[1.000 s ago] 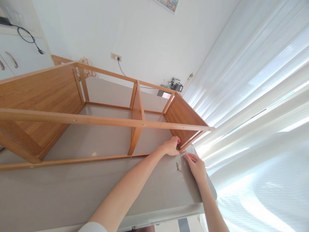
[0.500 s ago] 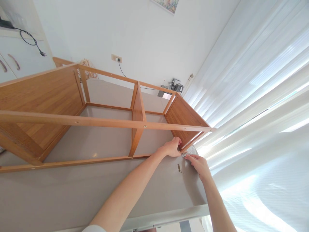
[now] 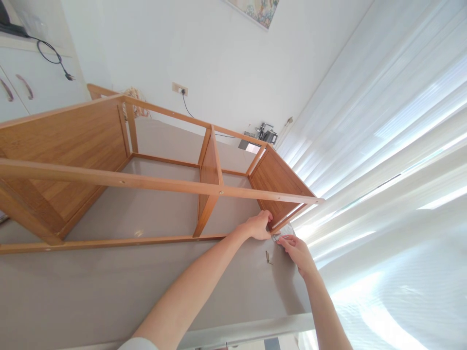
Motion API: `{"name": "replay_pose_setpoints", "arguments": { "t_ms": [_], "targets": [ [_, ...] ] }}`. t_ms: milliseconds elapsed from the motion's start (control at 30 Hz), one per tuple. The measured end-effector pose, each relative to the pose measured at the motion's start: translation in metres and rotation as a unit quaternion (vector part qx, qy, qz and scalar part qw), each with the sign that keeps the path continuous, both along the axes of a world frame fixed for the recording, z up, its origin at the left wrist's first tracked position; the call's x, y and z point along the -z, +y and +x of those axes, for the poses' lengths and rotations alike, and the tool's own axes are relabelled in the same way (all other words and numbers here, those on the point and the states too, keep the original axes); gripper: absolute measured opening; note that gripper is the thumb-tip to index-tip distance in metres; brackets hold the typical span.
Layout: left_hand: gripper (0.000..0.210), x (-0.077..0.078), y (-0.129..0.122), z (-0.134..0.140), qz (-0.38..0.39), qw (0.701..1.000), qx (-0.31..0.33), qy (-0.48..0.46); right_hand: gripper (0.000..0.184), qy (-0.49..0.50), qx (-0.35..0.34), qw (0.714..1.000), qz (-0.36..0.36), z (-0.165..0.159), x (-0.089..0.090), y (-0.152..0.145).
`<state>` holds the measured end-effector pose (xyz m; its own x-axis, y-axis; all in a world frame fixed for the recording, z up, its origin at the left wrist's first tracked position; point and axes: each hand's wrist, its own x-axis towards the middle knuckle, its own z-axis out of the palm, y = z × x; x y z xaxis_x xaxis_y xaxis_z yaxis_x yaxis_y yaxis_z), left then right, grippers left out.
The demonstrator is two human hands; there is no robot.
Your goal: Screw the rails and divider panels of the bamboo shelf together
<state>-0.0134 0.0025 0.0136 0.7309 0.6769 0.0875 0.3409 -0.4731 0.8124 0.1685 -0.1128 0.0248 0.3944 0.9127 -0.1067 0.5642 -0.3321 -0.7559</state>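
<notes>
A wooden shelf frame (image 3: 156,183) lies on its side across a grey-covered table. My left hand (image 3: 258,225) is closed around the frame's lower right corner, its fingers against the rail and the end panel (image 3: 282,177). Just outside that corner, my right hand (image 3: 296,250) pinches a thin, bent metal hex key (image 3: 276,237), whose end meets the rail close to my left hand. The tip of the key is too small to make out. Several loose screws (image 3: 268,257) lie on the table just below my hands.
The table (image 3: 233,291) has its near edge below my forearms. White curtains (image 3: 383,170) hang close on the right. Behind the frame stand a kettle (image 3: 270,136) and a wall socket (image 3: 180,89) with a plugged-in cord. A white cabinet (image 3: 32,82) is at the left.
The view has shifted slightly. My left hand keeps its hold on the corner. My right hand has turned a little with the hex key, its fingers more curled.
</notes>
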Motion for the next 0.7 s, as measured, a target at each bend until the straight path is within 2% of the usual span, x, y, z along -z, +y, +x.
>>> {"name": "replay_pose_setpoints", "arguments": {
  "t_ms": [200,367,700],
  "targets": [
    [0.059,0.000,-0.001,-0.001,0.001,1.000,-0.002,-0.004,0.043,-0.067,-0.016,0.996,0.055,-0.007,0.009,-0.009],
    [0.059,-0.003,-0.003,-0.003,0.001,1.000,-0.003,0.002,0.038,-0.152,-0.024,0.981,0.115,-0.019,0.015,-0.020],
    [0.057,-0.005,-0.004,-0.005,0.000,1.000,0.000,0.004,0.028,-0.250,-0.109,0.950,0.151,-0.022,0.017,-0.018]
  ]
}}
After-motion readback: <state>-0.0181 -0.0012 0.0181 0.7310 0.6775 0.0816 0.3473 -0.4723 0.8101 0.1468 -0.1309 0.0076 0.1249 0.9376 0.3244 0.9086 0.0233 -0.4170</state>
